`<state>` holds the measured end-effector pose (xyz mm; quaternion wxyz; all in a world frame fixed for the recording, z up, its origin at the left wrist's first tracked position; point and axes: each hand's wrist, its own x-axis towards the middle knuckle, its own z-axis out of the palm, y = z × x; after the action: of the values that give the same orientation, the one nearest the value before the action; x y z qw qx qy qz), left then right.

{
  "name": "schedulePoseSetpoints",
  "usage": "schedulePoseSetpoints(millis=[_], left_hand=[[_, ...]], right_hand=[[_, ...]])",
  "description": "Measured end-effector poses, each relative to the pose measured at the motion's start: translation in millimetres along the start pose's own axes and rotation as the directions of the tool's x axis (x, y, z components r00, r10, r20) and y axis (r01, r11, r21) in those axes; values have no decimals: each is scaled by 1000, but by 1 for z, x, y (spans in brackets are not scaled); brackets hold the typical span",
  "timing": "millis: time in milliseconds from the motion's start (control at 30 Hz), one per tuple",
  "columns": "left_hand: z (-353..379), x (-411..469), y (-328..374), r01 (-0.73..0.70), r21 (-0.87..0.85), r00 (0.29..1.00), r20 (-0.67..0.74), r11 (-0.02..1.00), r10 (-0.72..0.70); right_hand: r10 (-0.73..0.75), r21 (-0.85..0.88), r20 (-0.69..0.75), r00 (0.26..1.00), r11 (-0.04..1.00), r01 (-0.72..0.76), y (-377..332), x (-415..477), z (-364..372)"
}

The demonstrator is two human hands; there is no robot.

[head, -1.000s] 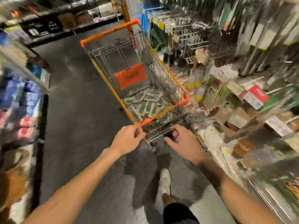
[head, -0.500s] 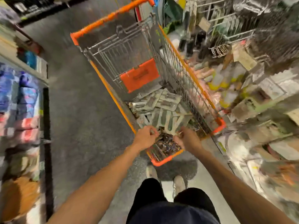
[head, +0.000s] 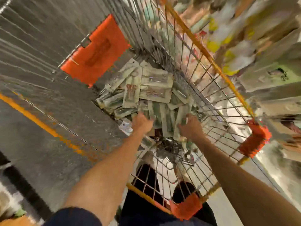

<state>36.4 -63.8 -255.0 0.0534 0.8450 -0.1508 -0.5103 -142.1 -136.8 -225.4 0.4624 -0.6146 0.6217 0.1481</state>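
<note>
Head view, heavy motion blur. The person leans over a wire cart (head: 208, 95) with both arms down inside the basket. Flat pale packets (head: 153, 88) lie heaped loose on the cart bottom from mid-basket to the far end, overlapping at all angles. The left hand (head: 142, 123) sits knuckles-up on the near edge of the heap. Its fingers are buried in the heap, so a grip can't be told from a press. The right hand (head: 190, 127) curls round packets at the near right of the heap, a pale one showing under the palm, close to the right wire wall. Risks: the heap is loose and looks slick, so a two-handed scoop could fan out and shed packets back into the basket. Thin ones could slide into the wire gaps or snag on them. The right knuckles could catch the side wall. Neither hand is on the handle, so the person's leaning weight may roll the cart. Around: an orange flap (head: 96, 53) on the far end, and a dark clutter (head: 171, 147) of small items under the forearms, between the person and the heap. Blurred shelves (head: 263, 75) stand just beside the cart on the right, grey floor (head: 48, 128) on the left, dark-trousered legs (head: 146, 178) behind the near grid. The near end wall is in the way; both arms reach over it.
</note>
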Motion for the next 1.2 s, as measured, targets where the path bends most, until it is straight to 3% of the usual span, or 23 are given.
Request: schedulePoseSetpoints(millis=[133,333,433,567,700,767,1000,1200], left_hand=[[9,31,0,67,56,998,-15,996,-66],[20,46,6,123,-135,988,-80,983,-135],[19,49,5,194,-294,972,-69,936,-223],[19,48,0,331,-494,935,59,804,-349],[23,47,-1,371,-529,928,195,763,-316],[30,61,-14,324,-563,946,178,760,-271],[7,30,-7,268,-499,963,155,824,-219],[-27,-20,-10,274,-365,944,279,890,-176]], right_hand=[[50,-26,-69,996,998,-52,1,21,14],[227,135,-137,964,969,-209,5,37,26],[296,275,-46,954,922,-272,9,37,26],[308,384,82,948,868,-316,17,36,29],[266,446,85,960,851,-276,21,32,29],[257,484,102,961,831,-274,25,32,29],[241,601,205,949,734,-316,22,4,23],[230,698,231,945,638,-326,6,-32,14]])
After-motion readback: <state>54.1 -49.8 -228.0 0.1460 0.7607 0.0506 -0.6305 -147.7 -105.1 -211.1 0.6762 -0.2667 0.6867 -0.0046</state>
